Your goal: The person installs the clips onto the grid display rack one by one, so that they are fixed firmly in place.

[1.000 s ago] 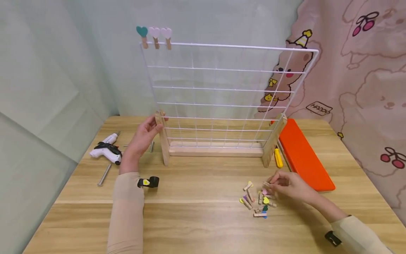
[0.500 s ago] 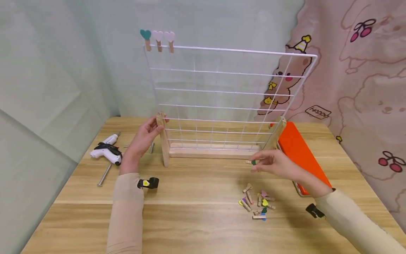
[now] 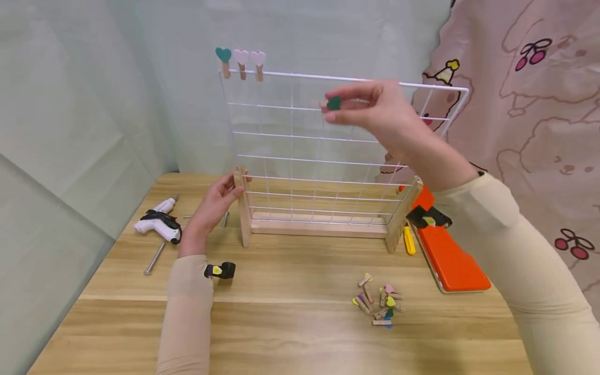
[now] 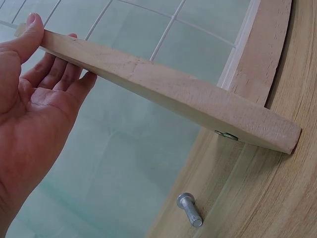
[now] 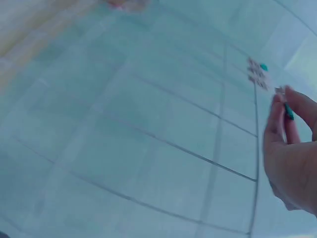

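Note:
A white wire grid (image 3: 291,108) stands upright in a wooden stand (image 3: 319,227). My left hand (image 3: 213,203) grips the top of the stand's left wooden post (image 4: 148,79), thumb on one side and fingers on the other. In front of the grid's upper part, my right hand (image 3: 370,104) pinches a small wooden clothespin with a dark green heart (image 3: 334,103). Three heart clothespins, one teal (image 3: 223,55) and two pale pink (image 3: 241,57), are clipped at the left end of the top wire. The right wrist view is blurred.
Several heart clothespins (image 3: 382,302) lie in a loose pile on the table (image 3: 281,323). An orange case (image 3: 461,265) and a yellow-handled tool (image 3: 409,240) lie at the right. A white glue gun (image 3: 159,224) and a metal bolt (image 3: 154,259) are at the left.
My right hand has lifted the green-heart clothespin from the pile, up and leftward to the grid's upper part. My left hand stays on the post.

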`<act>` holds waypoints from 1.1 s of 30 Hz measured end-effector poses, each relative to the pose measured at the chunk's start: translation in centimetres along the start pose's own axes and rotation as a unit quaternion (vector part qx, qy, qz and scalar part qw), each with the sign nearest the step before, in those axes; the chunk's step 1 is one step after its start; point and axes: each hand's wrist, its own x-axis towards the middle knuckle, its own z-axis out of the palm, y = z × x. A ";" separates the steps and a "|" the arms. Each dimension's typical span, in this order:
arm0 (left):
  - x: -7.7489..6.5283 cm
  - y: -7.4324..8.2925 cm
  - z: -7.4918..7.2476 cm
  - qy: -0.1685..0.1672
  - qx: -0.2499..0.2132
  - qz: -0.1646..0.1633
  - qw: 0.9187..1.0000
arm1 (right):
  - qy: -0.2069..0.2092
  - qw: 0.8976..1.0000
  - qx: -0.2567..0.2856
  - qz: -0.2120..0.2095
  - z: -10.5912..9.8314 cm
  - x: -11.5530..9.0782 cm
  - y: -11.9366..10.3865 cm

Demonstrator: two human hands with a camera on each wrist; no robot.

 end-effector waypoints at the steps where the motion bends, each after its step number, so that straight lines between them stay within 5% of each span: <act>1: 0.0 0.3 0.1 0.000 0.000 0.000 1.000 | 0.012 1.000 0.001 -0.023 0.1 0.5 -0.9; 6: 0.1 0.9 0.5 0.000 0.003 0.001 1.000 | 0.032 0.986 -0.095 -0.133 0.3 3.2 -3.0; 8: 0.2 0.8 0.5 0.000 0.004 -0.001 1.000 | 0.021 0.971 -0.167 -0.170 0.5 4.2 -3.1; 12: 0.3 0.6 0.5 0.001 0.007 -0.004 1.000 | 0.002 0.924 -0.296 -0.243 1.3 5.6 -3.2; 13: 0.3 0.6 0.5 0.001 0.005 -0.005 1.000 | 0.001 0.921 -0.301 -0.247 1.6 5.8 -3.3; 19: 0.6 0.5 0.5 0.002 -0.001 -0.003 1.000 | 0.033 0.951 -0.212 -0.222 3.0 6.6 -4.2; 27: 0.8 -0.6 0.0 0.004 -0.009 -0.005 1.000 | 0.082 0.944 -0.217 -0.235 4.2 7.0 -4.0; 33: 0.6 -1.1 -0.1 0.003 -0.018 -0.001 1.000 | 0.092 0.927 -0.270 -0.243 4.8 6.9 -3.4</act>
